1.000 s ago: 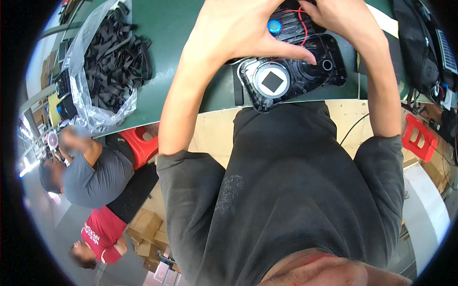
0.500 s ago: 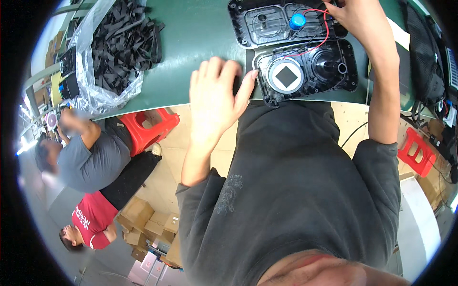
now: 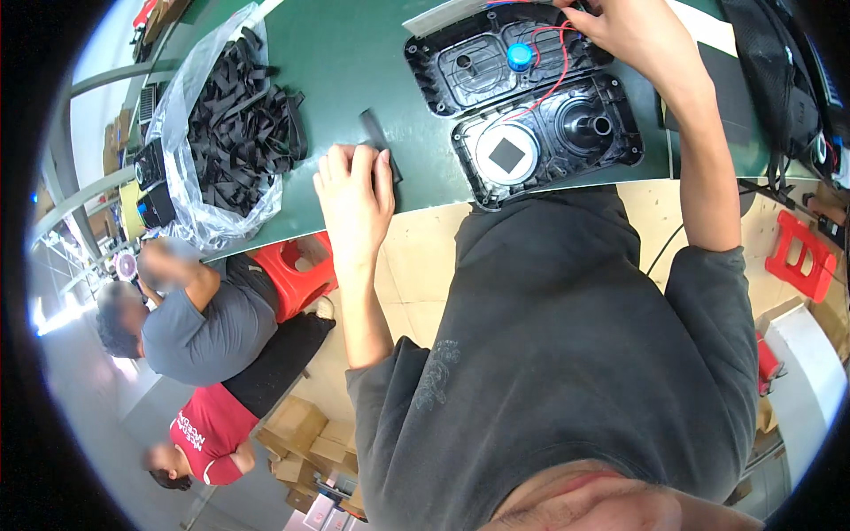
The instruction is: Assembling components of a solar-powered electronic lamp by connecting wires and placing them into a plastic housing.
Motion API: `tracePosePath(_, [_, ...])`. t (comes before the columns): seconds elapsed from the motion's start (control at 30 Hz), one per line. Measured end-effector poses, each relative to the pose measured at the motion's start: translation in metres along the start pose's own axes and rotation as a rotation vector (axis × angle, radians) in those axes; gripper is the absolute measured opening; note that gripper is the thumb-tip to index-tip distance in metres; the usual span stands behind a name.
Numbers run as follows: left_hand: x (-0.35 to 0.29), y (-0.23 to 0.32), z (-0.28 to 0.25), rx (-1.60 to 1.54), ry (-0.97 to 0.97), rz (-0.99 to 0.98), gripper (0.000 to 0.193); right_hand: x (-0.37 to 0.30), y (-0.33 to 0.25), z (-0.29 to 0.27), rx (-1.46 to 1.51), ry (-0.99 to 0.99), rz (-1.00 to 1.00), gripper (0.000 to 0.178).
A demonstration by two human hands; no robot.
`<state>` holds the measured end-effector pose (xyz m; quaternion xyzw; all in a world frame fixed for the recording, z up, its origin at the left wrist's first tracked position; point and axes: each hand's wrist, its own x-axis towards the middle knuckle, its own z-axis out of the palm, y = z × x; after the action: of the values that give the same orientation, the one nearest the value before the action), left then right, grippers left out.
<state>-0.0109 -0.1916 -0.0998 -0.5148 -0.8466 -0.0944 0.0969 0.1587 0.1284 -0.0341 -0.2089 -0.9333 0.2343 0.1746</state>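
Observation:
At the table's front edge my left hand (image 3: 352, 199) is closed, with bent fingers and the thumb against a black strip (image 3: 373, 130). Part of that strip is hidden beneath the hand. My right hand (image 3: 611, 26) pinches the red wire (image 3: 564, 66) at the far side of an opened black plastic housing. The far housing half (image 3: 482, 81) has a blue round part (image 3: 520, 57) with wires. In the near half (image 3: 620, 142) sits a round speaker (image 3: 507, 154) with a white face and a black square, beside a black tube-like port (image 3: 600, 126).
A clear plastic bag (image 3: 181, 168) of black strips (image 3: 239, 133) lies left on the green table (image 3: 336, 62). Black sheet material (image 3: 722, 93) and a black bag (image 3: 770, 80) are at right. Two other people sit at left by a red stool (image 3: 301, 274); cardboard boxes (image 3: 297, 425) stand behind.
My left hand has moved left, away from the housing, and its fingers have closed, with the black strip along with it. The right hand stays at the wire. The view has shifted slightly.

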Motion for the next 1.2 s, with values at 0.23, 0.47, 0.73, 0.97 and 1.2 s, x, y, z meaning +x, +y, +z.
tracePosePath(0.23, [0.096, 0.051, -0.029, -0.356, 0.363, 0.447, 0.034, -0.008, 0.004, -0.018, 0.059, -0.133, -0.051, 0.023])
tracePosePath(0.47, [0.177, 0.106, -0.016, -0.279, 0.054, 0.650, 0.087, -0.022, 0.015, -0.016, 0.116, -0.173, -0.094, 0.037])
tracePosePath(0.73, [0.188, 0.094, 0.024, -0.426, 0.471, 0.900, 0.090, -0.044, 0.004, -0.026, 0.145, 0.099, -0.178, 0.031])
tracePosePath(0.97, [0.175, 0.108, -0.025, -0.346, -0.047, 0.587, 0.094, -0.042, 0.000, -0.014, 0.115, 0.098, -0.137, 0.025])
tracePosePath(1.2, [0.177, 0.107, -0.023, -0.425, -0.112, 0.590, 0.094, -0.030, -0.006, 0.009, 0.177, 0.335, -0.426, 0.021])
